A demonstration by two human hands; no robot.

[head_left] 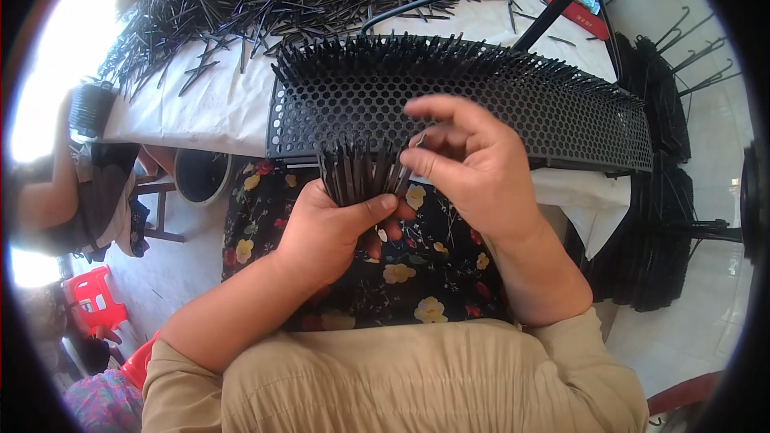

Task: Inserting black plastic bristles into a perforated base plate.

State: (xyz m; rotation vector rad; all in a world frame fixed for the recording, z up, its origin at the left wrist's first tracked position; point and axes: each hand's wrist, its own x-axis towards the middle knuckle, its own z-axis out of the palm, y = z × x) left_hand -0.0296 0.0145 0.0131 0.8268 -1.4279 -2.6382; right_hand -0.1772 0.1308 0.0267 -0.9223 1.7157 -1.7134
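Mid-frame, we're likely sorting dark sticks (350, 176) our left hand (325, 220) squeezes, can't tell if our right hand (485, 168) pinches one, and should pull gently next.

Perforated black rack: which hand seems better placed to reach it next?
Probably the right hand: it overlaps the perforated black rack in view, while the left hand grips many dark strips.

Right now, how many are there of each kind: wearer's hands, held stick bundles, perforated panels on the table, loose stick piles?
Left hand and right hand: 2
Stick bundle, held: 1
Perforated black panel: 1
Loose stick pile: 1
Total: 5
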